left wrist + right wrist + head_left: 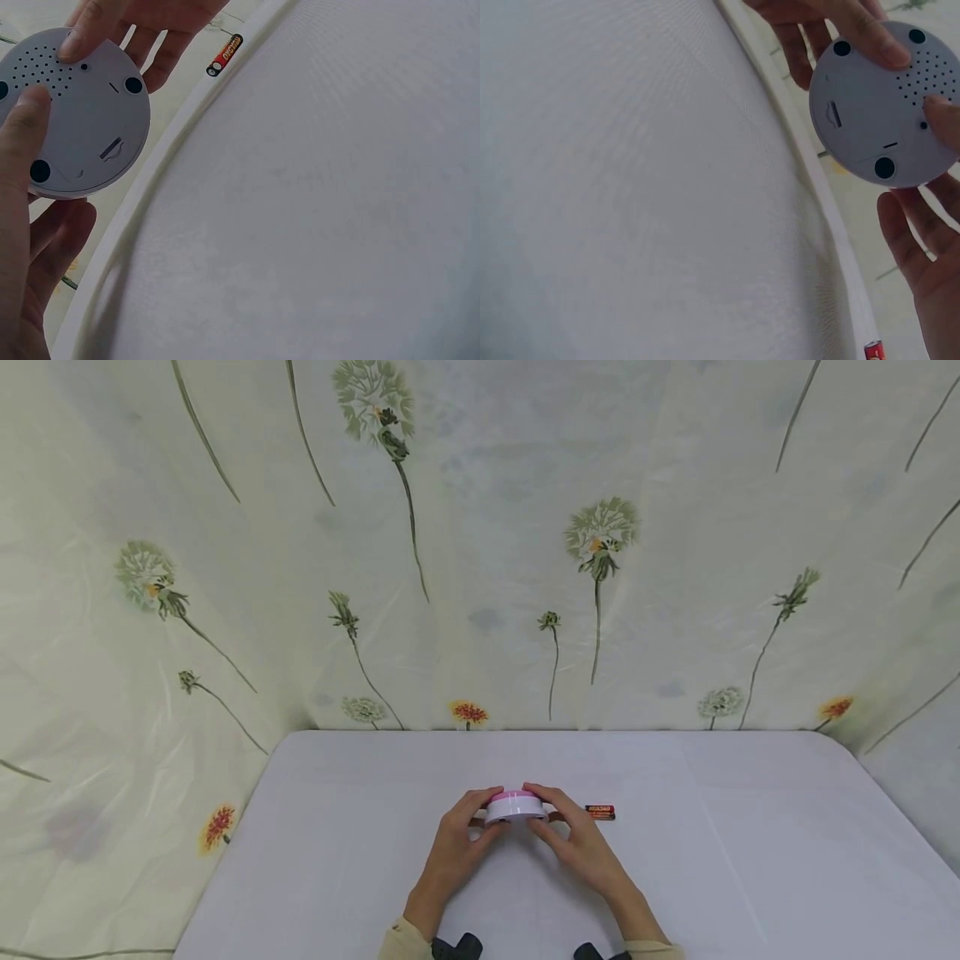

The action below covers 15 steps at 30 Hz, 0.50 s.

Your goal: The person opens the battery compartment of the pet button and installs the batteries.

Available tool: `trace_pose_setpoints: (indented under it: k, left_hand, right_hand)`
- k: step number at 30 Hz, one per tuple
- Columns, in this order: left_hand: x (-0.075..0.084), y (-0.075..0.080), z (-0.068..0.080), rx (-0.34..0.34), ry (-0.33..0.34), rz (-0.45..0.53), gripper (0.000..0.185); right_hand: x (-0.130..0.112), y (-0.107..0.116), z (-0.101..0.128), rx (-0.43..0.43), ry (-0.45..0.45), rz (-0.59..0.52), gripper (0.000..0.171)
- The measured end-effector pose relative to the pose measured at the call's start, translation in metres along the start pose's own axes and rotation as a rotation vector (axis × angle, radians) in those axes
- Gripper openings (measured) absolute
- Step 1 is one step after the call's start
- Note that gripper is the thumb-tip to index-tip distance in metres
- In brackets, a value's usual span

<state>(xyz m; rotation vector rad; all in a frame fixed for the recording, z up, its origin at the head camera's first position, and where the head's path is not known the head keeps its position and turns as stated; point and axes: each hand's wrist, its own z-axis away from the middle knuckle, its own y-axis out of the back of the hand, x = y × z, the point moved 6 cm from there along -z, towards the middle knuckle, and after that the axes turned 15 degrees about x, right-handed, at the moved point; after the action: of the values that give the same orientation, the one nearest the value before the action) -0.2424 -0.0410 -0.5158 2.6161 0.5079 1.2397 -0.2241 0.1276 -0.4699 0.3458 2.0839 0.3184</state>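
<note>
Here the fingers (474, 800) of the left hand (456, 839) and right hand (583, 847) hold the round pink-and-white device (516, 808) between them, thumbs (26, 127) on its underside (79, 139). An even pinch from both sides should steady it, with thumbs clear of the slotted latch (111, 148).

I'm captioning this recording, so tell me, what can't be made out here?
- Pink top of the round device: foreshortened to a strip in the head view; the wrist views face its underside.
- Parts of that underside, left wrist view: covered by the left hand's and right hand's thumbs.
- Red battery, right wrist view: cut off by the bottom edge.
</note>
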Motion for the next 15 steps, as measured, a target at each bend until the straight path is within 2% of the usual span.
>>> trace_pose_setpoints:
  k: [6, 9, 11, 15]
  left_hand:
    - [0.001, -0.002, 0.001, 0.004, -0.011, -0.002, 0.051]
    - [0.000, -0.003, 0.002, 0.003, -0.011, -0.001, 0.049]
    - [-0.001, -0.003, 0.002, -0.002, -0.015, 0.001, 0.049]
    - [0.001, -0.004, 0.002, -0.028, -0.026, -0.015, 0.065]
  right_hand:
    - [-0.002, 0.004, 0.002, -0.006, -0.001, -0.007, 0.049]
    - [0.015, 0.001, 0.004, -0.016, -0.014, -0.002, 0.049]
    - [0.018, 0.000, 0.004, -0.013, -0.032, 0.001, 0.049]
    - [0.007, 0.002, 0.003, -0.013, -0.045, 0.030, 0.046]
